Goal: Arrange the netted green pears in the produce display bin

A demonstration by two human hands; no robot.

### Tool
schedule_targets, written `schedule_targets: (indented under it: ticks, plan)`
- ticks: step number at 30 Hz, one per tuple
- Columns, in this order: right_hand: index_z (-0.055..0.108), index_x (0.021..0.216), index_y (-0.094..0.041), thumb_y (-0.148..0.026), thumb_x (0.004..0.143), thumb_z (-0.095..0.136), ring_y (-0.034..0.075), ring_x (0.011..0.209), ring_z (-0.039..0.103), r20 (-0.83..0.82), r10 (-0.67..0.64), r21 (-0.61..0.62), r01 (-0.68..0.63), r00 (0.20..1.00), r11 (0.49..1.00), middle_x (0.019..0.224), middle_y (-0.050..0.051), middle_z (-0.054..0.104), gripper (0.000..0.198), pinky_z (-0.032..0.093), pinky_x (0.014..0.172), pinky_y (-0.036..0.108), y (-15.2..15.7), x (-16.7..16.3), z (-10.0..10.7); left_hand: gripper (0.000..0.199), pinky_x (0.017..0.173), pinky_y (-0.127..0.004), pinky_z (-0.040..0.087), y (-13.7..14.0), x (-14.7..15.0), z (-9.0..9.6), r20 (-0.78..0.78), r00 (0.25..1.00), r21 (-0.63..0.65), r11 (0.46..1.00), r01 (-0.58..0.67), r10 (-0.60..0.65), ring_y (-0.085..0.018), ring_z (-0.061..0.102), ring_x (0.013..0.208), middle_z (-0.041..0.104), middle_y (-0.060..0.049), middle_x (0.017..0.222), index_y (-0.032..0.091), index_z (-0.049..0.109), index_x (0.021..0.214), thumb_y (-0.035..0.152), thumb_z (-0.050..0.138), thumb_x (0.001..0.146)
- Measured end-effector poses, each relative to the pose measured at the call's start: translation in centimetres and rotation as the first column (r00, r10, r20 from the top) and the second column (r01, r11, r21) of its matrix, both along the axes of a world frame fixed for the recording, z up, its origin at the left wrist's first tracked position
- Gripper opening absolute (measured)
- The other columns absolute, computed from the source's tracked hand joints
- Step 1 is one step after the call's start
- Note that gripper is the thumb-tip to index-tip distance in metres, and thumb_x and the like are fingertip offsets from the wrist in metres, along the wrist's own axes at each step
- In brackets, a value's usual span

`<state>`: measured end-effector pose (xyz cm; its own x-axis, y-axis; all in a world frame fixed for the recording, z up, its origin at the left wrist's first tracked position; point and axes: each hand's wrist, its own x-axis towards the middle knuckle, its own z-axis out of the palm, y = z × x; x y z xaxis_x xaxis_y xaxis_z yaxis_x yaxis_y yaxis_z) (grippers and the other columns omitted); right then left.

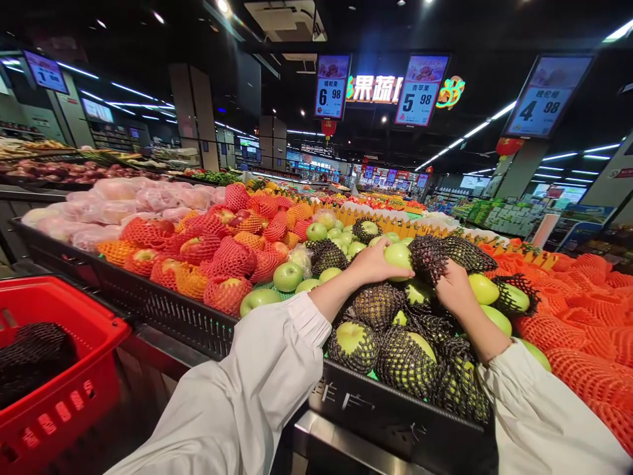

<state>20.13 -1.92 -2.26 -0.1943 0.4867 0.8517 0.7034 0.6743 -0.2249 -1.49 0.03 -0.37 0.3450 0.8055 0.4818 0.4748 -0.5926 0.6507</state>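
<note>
1. A bare green apple (398,256) is being grasped by the left hand (372,262); the fingers (390,266) are being curled around its near side, at the top of the heaped fruit.
2. The apple is being kept just beside a black foam net (429,256), which is lying directly to the right of the left fingertips.
3. The right hand (453,287) is being laid palm-down on the pile, close to the right of the left hand; the same black net is being touched at its lower edge, but whether the right fingers are clenched on it or only resting cannot be told, since they are being hidden behind the back of the hand.
4. Net-wrapped green apples (376,305) are being shown directly below both sets of fingers, piled in a black crate (395,415) at the desk edge.
5. Unwrapped green apples (287,276) are being shown to the left of the left fingers, with red-netted apples (232,260) further left.
6. Empty orange nets (583,310) are being shown heaped to the right of the right fingers.
7. A red basket (74,382) is being seen far left of both hands, with a dark net (34,353) inside it.
8. White sleeves (257,389) are being worn on both arms.
</note>
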Motion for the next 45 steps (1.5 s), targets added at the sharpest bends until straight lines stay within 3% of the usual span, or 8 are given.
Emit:
schedule_targets:
  ticks: [4,10,18,24,28,38,42,45]
  plan:
    - [0.069,0.091,-0.015,-0.030,0.075,0.053,0.027,0.088,0.064,-0.028,-0.017,-0.018,0.017,0.999,1.000,0.096,0.012,0.070,0.028,0.052,0.080,0.041,0.0,-0.3,0.0,0.080,0.090,-0.037,0.047,0.5,0.5,-0.2,0.225,0.974,-0.042,0.999,0.030,-0.020,-0.026,0.062,0.104,0.065,-0.010,0.119,0.020,0.054,0.120,0.064,0.082,0.059]
    - [0.059,0.125,-0.018,-0.040,0.073,0.075,0.031,0.115,0.061,-0.009,0.102,-0.097,-0.102,0.995,0.990,0.125,0.013,0.065,0.058,0.046,0.105,0.047,-1.0,-1.5,0.2,0.074,0.090,-0.033,0.048,1.1,1.0,-0.1,0.582,0.811,-0.127,0.978,0.167,-0.063,-0.024,0.061,0.107,0.059,-0.016,0.126,0.017,0.042,0.122,0.068,0.069,0.075]
    - [0.054,0.137,-0.018,-0.044,0.073,0.080,0.034,0.130,0.053,0.117,0.112,0.016,-0.114,0.987,0.993,0.136,0.016,0.057,0.074,0.038,0.116,0.050,-0.8,-1.1,-0.1,0.080,0.100,-0.040,0.045,0.7,0.7,-0.8,0.222,0.923,0.079,0.949,0.305,-0.315,-0.026,0.060,0.110,0.062,-0.010,0.125,0.024,0.055,0.130,0.066,0.079,0.066]
    - [0.054,0.137,-0.017,-0.042,0.073,0.080,0.033,0.128,0.054,0.104,0.106,0.122,-0.118,0.989,0.985,0.136,0.016,0.057,0.072,0.042,0.113,0.049,-1.2,-1.3,-0.1,0.079,0.111,-0.038,0.039,0.3,0.5,-0.4,0.114,0.874,0.071,0.881,0.468,-0.473,-0.026,0.055,0.126,0.054,-0.011,0.141,0.023,0.044,0.146,0.062,0.067,0.082]
    - [0.056,0.128,-0.016,-0.041,0.072,0.079,0.032,0.113,0.062,0.084,0.070,0.070,-0.076,0.994,0.995,0.124,0.016,0.062,0.066,0.050,0.101,0.048,-1.0,-1.3,-0.1,0.075,0.112,-0.042,0.037,-0.5,0.4,-0.1,0.089,0.876,0.044,0.880,0.473,-0.475,-0.028,0.052,0.130,0.052,-0.013,0.143,0.020,0.039,0.147,0.064,0.057,0.089]
    - [0.050,0.126,-0.018,-0.040,0.065,0.081,0.034,0.111,0.062,0.094,0.128,-0.030,-0.126,0.987,0.992,0.123,0.016,0.060,0.072,0.051,0.099,0.049,-1.0,-1.1,-0.2,0.112,0.108,-0.044,0.042,-1.2,0.3,-0.2,0.054,0.865,0.011,0.866,0.500,-0.500,-0.032,0.054,0.125,0.050,-0.018,0.136,0.019,0.026,0.146,0.050,0.089,0.059]
    - [0.040,0.132,-0.018,-0.044,0.065,0.080,0.036,0.118,0.059,0.064,0.105,-0.112,-0.097,0.992,0.989,0.128,0.019,0.057,0.083,0.048,0.103,0.052,-1.1,-0.9,-0.2,0.097,0.104,-0.045,0.043,-1.0,0.5,-0.4,0.091,0.903,0.039,0.908,0.417,-0.419,-0.031,0.057,0.118,0.055,-0.016,0.129,0.019,0.033,0.139,0.050,0.085,0.064]
    - [0.035,0.135,-0.018,-0.051,0.072,0.075,0.035,0.117,0.059,0.005,0.104,-0.186,-0.101,0.995,0.977,0.128,0.019,0.057,0.082,0.051,0.099,0.052,-1.2,-1.0,-0.1,0.079,0.101,-0.041,0.044,-0.5,1.0,-0.5,0.282,0.870,0.001,0.907,0.422,-0.405,-0.026,0.059,0.111,0.059,-0.011,0.121,0.020,0.038,0.129,0.055,0.078,0.070]
